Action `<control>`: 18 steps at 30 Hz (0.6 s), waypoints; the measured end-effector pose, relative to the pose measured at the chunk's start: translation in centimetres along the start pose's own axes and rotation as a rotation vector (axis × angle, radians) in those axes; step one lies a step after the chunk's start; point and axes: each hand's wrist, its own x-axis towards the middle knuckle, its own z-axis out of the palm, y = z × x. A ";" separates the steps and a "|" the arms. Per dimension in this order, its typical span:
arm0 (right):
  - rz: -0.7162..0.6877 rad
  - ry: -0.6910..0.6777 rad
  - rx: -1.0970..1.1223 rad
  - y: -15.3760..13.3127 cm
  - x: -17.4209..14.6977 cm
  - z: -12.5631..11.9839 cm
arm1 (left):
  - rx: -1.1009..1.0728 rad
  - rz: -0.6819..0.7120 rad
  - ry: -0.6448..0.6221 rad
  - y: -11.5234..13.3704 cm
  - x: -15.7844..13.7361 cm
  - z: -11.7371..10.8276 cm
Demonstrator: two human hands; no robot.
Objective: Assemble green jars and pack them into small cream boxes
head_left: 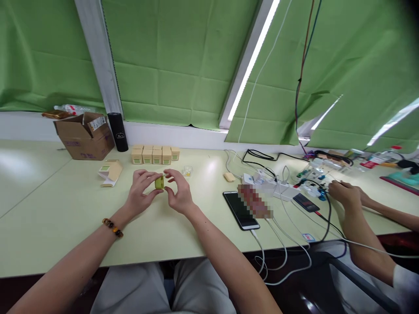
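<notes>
My left hand (pixel 142 192) pinches a small yellow-green case (pixel 159 182) with rounded edges just above the table. From the other side, the thumb and fingers of my right hand (pixel 179 192) close in on the case's right edge. Its exact kind is too small to make out. To the right of my right hand sits a small clear plastic piece (pixel 187 171) with something yellow in it. Behind my hands stand several small kraft boxes (pixel 152 155) with green-marked labels, in a tight group. An opened, unfolded kraft box (pixel 110 173) lies to the left of my left hand.
A cardboard carton (pixel 87 141) and a black cylinder (pixel 118 132) stand back left. On the right lie a phone (pixel 240 210), a beige lump (pixel 229 177), a white power strip (pixel 278 189) and tangled cables. Another person's hands (pixel 343 194) work at far right.
</notes>
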 end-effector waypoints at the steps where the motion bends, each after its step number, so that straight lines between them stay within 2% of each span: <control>1: 0.006 -0.028 0.056 0.0 0.0 0.0 | -0.001 -0.006 -0.010 0.0 0.0 0.0; 6: 0.050 -0.051 0.250 -0.3 0.3 0.1 | -0.028 -0.042 -0.001 0.0 0.0 0.0; 11: 0.191 0.004 0.384 -0.5 0.3 0.4 | -0.134 -0.146 0.050 0.6 -0.1 -0.1; 14: 0.237 0.056 0.406 -0.3 0.2 0.6 | -0.116 -0.161 0.065 0.7 0.0 -0.2; 18: 0.213 0.100 0.329 -0.1 -0.1 1.1 | -0.088 -0.179 0.054 0.3 -0.1 -0.1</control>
